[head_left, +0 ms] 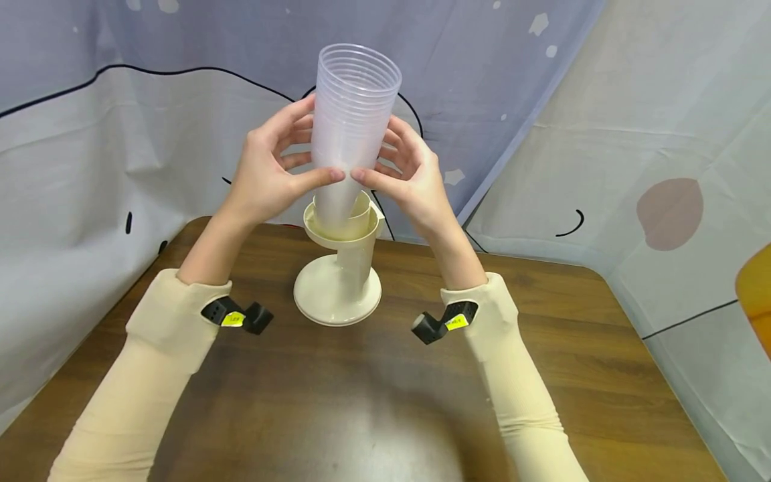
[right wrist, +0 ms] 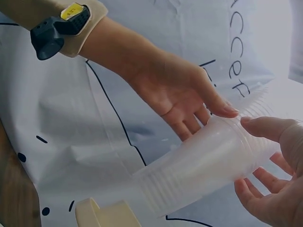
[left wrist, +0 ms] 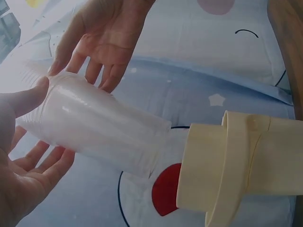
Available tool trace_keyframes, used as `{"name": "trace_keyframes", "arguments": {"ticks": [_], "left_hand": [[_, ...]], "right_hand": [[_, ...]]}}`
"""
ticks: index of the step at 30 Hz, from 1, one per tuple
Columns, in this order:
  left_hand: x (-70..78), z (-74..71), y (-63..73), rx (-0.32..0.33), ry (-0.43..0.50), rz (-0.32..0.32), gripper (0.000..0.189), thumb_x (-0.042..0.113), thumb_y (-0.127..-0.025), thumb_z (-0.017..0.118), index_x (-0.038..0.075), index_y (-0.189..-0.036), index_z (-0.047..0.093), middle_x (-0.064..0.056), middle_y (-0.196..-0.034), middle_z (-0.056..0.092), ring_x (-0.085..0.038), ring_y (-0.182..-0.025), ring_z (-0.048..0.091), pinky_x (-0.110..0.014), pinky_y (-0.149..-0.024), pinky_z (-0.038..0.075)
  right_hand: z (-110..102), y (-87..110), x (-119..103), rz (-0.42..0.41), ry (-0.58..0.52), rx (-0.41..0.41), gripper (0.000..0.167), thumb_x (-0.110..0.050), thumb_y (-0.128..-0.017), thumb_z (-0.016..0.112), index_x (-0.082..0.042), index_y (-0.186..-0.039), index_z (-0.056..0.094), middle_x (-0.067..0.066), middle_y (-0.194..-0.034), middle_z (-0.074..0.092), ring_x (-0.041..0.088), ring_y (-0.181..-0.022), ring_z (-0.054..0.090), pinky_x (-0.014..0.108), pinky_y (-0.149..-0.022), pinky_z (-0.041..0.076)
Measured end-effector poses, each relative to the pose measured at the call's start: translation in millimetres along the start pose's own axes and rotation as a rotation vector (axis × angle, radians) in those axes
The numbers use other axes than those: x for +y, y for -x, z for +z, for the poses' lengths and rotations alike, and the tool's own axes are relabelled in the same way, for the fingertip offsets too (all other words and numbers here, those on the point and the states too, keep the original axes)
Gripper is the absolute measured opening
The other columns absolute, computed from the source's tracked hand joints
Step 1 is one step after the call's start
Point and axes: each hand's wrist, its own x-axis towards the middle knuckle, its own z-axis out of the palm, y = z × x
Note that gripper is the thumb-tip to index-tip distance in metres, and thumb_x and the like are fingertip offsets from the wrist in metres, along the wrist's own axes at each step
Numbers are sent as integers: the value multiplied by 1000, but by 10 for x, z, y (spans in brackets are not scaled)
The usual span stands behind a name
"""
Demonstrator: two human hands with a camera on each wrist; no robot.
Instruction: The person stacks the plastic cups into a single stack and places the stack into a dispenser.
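Note:
Both hands hold a tall stack of clear plastic cups (head_left: 351, 130), rims upward and tilted slightly. My left hand (head_left: 265, 167) grips the stack's left side, its thumb across the front. On the opposite side, my right hand (head_left: 417, 167) holds it the same way, the two thumb tips nearly meeting. Below stands a cream cup holder (head_left: 357, 261) with a round base and a ring-shaped top. In the left wrist view, a gap separates the lowest cup (left wrist: 156, 146) from the holder's open tube (left wrist: 201, 165).
The holder stands near the back edge of a brown wooden table (head_left: 337, 388). Behind hangs a printed cloth (head_left: 211, 33) in blue-grey and white, close to the table's far edge. Each wrist carries a small black camera (head_left: 237, 316) over a cream sleeve.

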Motion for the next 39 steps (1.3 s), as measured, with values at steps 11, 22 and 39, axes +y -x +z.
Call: {"name": "trace_keyframes", "arguments": {"ticks": [11,22,39], "left_hand": [[-162,34,-127,-6,42,14,80,-5,-72,79,9,-142,44,-17,-132,55,-23,-115,57,-40,-100,49],[-436,-4,-127,-59,22,-45,80,-3,-74,79,10,-143,42,-16,-132,54,-22,-115,57,-42,-102,47],[-678,25,-39,-80,-20,-108,80,0,-76,79,9,-144,37,-20,-132,53,-31,-118,56,-44,-101,48]], "right_hand": [[-53,-94,59,-20,7,19,70,13,-76,69,-3,-139,45,14,-133,54,25,-120,55,38,-102,47],[-68,-106,344,52,61,48,65,9,-78,69,-1,-137,43,14,-134,52,23,-120,53,33,-103,47],[-107,-55,607,114,95,42,64,4,-80,70,-4,-139,46,17,-133,54,26,-120,56,35,-103,47]]}}
